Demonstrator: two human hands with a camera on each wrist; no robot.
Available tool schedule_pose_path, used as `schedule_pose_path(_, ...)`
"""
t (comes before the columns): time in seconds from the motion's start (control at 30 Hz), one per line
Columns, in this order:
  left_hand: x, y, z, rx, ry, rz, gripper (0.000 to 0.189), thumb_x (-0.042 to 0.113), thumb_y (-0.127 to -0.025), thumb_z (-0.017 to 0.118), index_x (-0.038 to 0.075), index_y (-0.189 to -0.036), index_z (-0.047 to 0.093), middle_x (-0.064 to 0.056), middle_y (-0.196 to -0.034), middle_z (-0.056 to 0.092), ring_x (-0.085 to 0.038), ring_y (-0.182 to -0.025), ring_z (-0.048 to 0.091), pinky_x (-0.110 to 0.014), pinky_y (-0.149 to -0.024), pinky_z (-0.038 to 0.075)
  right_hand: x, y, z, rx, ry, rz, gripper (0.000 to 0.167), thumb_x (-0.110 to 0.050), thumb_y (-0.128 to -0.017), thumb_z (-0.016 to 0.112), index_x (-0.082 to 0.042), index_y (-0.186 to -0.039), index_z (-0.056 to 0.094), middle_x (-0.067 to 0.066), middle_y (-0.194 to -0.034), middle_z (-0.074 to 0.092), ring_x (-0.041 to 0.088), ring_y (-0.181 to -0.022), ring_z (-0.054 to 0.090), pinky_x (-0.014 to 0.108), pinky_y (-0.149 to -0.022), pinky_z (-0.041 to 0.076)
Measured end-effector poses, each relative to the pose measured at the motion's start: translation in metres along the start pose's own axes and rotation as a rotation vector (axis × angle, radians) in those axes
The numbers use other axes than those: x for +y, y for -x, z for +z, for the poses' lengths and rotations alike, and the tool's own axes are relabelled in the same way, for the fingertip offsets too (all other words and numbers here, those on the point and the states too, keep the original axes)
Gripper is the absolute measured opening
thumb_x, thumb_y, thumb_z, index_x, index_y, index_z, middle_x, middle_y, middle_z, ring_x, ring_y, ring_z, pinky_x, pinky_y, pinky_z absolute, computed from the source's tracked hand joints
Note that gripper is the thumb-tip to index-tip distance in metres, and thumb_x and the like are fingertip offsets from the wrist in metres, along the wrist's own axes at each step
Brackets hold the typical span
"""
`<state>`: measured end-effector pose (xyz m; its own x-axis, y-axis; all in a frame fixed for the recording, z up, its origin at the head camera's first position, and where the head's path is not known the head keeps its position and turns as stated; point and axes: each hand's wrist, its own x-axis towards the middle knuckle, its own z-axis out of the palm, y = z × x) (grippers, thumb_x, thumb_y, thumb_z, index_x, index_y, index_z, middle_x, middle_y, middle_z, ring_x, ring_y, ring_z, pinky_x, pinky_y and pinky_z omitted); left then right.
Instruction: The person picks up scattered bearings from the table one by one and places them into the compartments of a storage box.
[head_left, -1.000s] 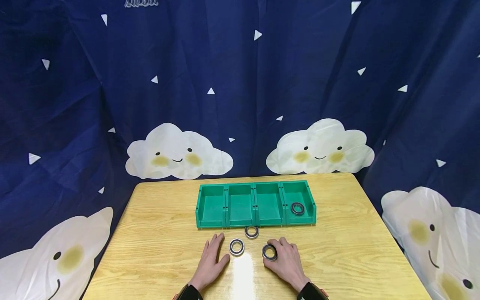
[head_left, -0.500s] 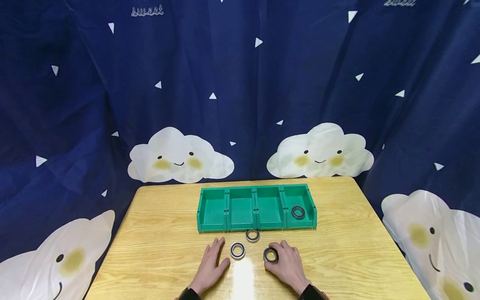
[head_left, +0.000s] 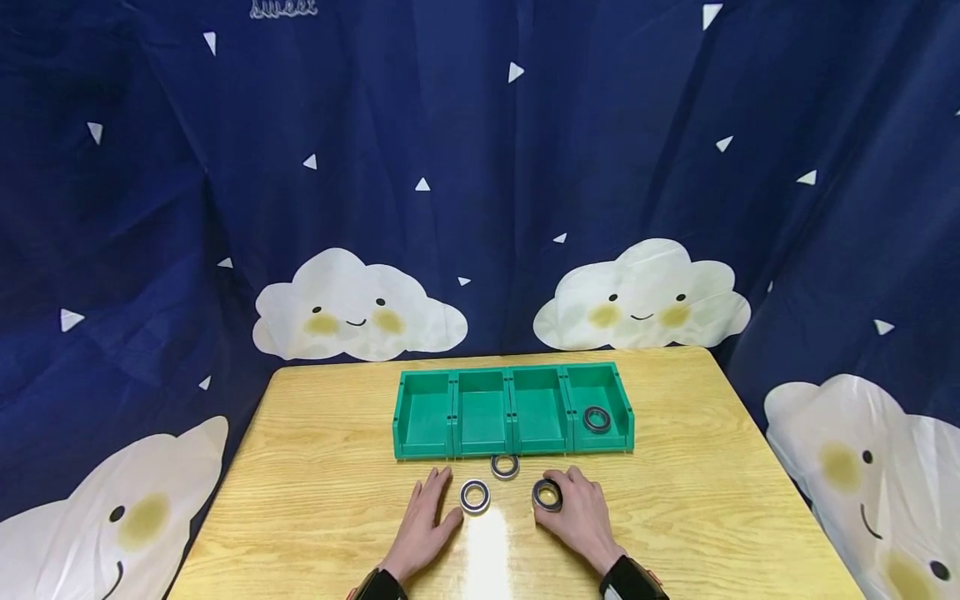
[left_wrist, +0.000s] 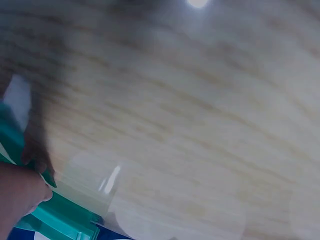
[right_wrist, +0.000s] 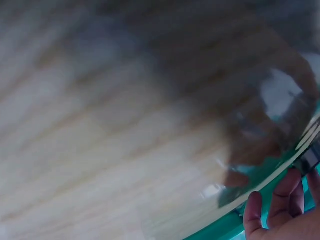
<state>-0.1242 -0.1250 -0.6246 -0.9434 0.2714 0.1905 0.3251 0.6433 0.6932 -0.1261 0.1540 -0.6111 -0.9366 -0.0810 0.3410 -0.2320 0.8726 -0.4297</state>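
My right hand (head_left: 583, 518) pinches a ball bearing (head_left: 537, 500) at its edge, between thumb and fingertips, at the right of the table's middle. In the right wrist view, part of that bearing (right_wrist: 309, 159) shows at the fingertips at the right edge. My left hand (head_left: 422, 528) rests by the table with fingers straight and thumb spread, holding nothing. Just right of its thumb lies a second bearing (head_left: 475, 509). A third bearing (head_left: 505, 476) lies against the front of the green bins (head_left: 480, 414). In the rightmost compartment sits another bearing (head_left: 597, 430).
The joined green bins stand across the back of the wooden table (head_left: 322, 450); the three left compartments show bare floors. Behind the table hangs a dark blue curtain (head_left: 480, 167) with cloud prints. Light glares on the tabletop (head_left: 486, 554) between the hands.
My right hand has shifted slightly right and away from me with its bearing. The left hand stays nearly where it was. The head view tipped down, then back up.
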Motion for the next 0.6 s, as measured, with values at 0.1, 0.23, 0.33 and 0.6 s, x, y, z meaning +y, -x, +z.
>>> schedule_pose_path(0.1,0.002,-0.001,0.001,0.012,-0.005,0.021,0.064,0.027,-0.087,0.061,0.001,-0.140,0.035,-0.018,-0.141,0.039,-0.033,-0.133,0.027,-0.051,-0.109,0.012,0.002,-0.004,-0.001,0.021,-0.010,-0.009,0.046,-0.037,-0.058,0.078,-0.014,-0.097,0.069,-0.006,-0.074,0.047,0.011,-0.064,0.048,0.035,-0.060,0.037)
schedule_pose_path(0.23,0.003,-0.002,0.002,0.015,-0.019,0.037,0.064,0.027,-0.087,0.061,0.000,-0.140,0.036,-0.018,-0.140,0.039,-0.034,-0.133,0.027,-0.053,-0.108,0.014,0.002,-0.012,-0.004,0.040,-0.011,-0.020,0.047,-0.037,-0.058,0.079,-0.013,-0.098,0.068,-0.004,-0.076,0.049,0.013,-0.066,0.050,0.033,-0.059,0.036)
schedule_pose_path(0.33,0.005,-0.003,0.002,0.014,-0.022,0.040,0.065,0.027,-0.087,0.061,-0.001,-0.139,0.036,-0.019,-0.140,0.039,-0.034,-0.133,0.027,-0.053,-0.108,0.014,0.001,-0.019,-0.005,0.054,-0.007,-0.038,0.047,-0.037,-0.059,0.078,-0.013,-0.099,0.068,-0.004,-0.077,0.049,0.013,-0.067,0.049,0.033,-0.060,0.036)
schedule_pose_path(0.6,0.010,-0.006,0.002,0.009,-0.035,0.054,0.064,0.026,-0.087,0.061,-0.001,-0.139,0.036,-0.020,-0.139,0.040,-0.035,-0.132,0.028,-0.053,-0.107,0.015,-0.004,-0.047,-0.010,0.089,-0.004,-0.093,0.048,-0.033,-0.062,0.077,-0.011,-0.104,0.067,-0.002,-0.078,0.047,0.016,-0.067,0.048,0.036,-0.063,0.037)
